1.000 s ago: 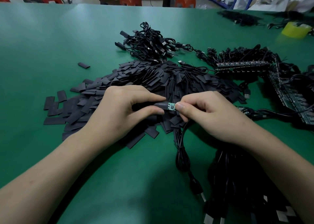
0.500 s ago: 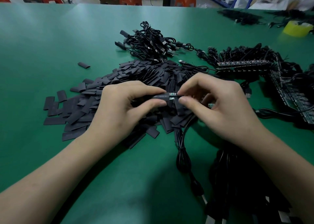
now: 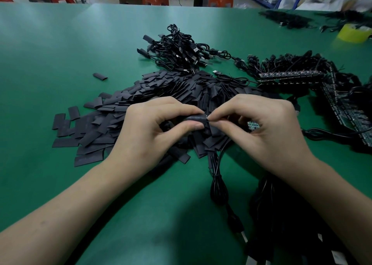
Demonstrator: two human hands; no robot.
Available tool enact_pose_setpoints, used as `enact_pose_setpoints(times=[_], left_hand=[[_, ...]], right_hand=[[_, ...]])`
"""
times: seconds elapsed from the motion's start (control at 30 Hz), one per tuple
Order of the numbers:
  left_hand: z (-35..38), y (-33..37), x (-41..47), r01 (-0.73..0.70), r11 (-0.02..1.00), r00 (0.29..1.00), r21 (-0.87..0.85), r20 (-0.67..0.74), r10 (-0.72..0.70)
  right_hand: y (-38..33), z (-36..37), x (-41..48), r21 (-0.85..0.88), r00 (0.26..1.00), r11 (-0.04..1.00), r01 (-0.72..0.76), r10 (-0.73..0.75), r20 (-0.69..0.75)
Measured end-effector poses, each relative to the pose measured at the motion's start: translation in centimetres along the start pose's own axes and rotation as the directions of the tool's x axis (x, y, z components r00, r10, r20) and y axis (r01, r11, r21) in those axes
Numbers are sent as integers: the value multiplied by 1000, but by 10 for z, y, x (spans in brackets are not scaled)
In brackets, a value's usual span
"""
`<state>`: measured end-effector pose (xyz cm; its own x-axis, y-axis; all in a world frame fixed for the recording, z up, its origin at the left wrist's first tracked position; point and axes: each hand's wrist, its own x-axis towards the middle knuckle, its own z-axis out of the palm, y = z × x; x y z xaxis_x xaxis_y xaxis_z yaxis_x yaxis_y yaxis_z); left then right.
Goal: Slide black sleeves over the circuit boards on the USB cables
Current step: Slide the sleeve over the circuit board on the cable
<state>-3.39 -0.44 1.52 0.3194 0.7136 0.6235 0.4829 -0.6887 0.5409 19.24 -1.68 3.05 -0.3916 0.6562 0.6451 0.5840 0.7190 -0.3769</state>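
My left hand [image 3: 153, 130] pinches a black sleeve [image 3: 196, 118] between thumb and forefinger above the pile of flat black sleeves [image 3: 120, 119]. My right hand [image 3: 259, 128] pinches the end of the sleeved circuit board at the sleeve's right mouth; only a sliver of the board shows there. A second small green circuit board [image 3: 253, 124] sits tucked under the right hand's curled fingers. A black USB cable [image 3: 218, 176] hangs down from the hands toward me.
A bundle of sleeved USB cables [image 3: 181, 49] lies beyond the sleeve pile. Strips of circuit boards with cables [image 3: 291, 76] run along the right. More cables [image 3: 302, 224] heap at the lower right. A yellow tape roll [image 3: 354, 33] stands far right. One stray sleeve [image 3: 100, 76] lies at the left.
The green board that showed between my fingertips has gone almost fully inside the sleeve. My right hand rose and turned, its fingers now pinching at the sleeve's mouth.
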Motion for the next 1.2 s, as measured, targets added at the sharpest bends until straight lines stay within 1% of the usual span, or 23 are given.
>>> enact_pose_setpoints(times=[0.1, 0.13, 0.2, 0.27, 0.37, 0.47, 0.6, 0.77, 0.9, 0.97, 1.03, 1.13, 1.2], left_hand=[[0, 2, 1, -7, 1000, 1000, 0, -25, 7], [0, 3, 2, -11, 1000, 999, 1, -35, 11], [-2, 5, 2, -21, 1000, 998, 21, -57, 22], [-3, 6, 1, -28, 999, 997, 40, -71, 31], [-3, 7, 1, -14, 999, 997, 47, -81, 18], [-2, 10, 1, 10, 998, 993, 54, -114, -3], [-1, 12, 0, 62, 998, 983, 21, -172, -58], [2, 17, 1, 116, 991, 977, -69, -172, -126], [6, 16, 1, 119, 990, 985, -78, -117, -128], [8, 15, 0, 143, 984, 981, -105, -117, -155], [10, 14, 0, 202, 954, 963, -220, -134, -235], [13, 15, 0, 265, 850, 928, -455, -121, -354], [14, 14, -1, 275, 809, 916, -519, -116, -385]], right_hand=[[-3, 0, 1, 86, 998, 994, -68, 69, -7], [-3, 0, 1, 148, 992, 982, -119, 122, -10], [-1, -1, 3, 293, 967, 924, -247, 255, 9], [3, -3, 4, 389, 937, 854, -346, 335, 99], [5, -2, 4, 489, 904, 761, -427, 345, 254], [5, 1, 4, 551, 898, 710, -439, 335, 285], [4, 2, 5, 599, 894, 663, -449, 333, 301], [1, 3, 5, 600, 898, 668, -440, 334, 287], [-1, 4, 5, 609, 907, 673, -419, 338, 250], [-1, 5, 5, 607, 908, 678, -415, 349, 231], [-2, 6, 5, 603, 907, 680, -417, 359, 222], [-3, 6, 6, 618, 906, 667, -416, 361, 220], [-5, 5, 6, 623, 908, 666, -411, 356, 219]])
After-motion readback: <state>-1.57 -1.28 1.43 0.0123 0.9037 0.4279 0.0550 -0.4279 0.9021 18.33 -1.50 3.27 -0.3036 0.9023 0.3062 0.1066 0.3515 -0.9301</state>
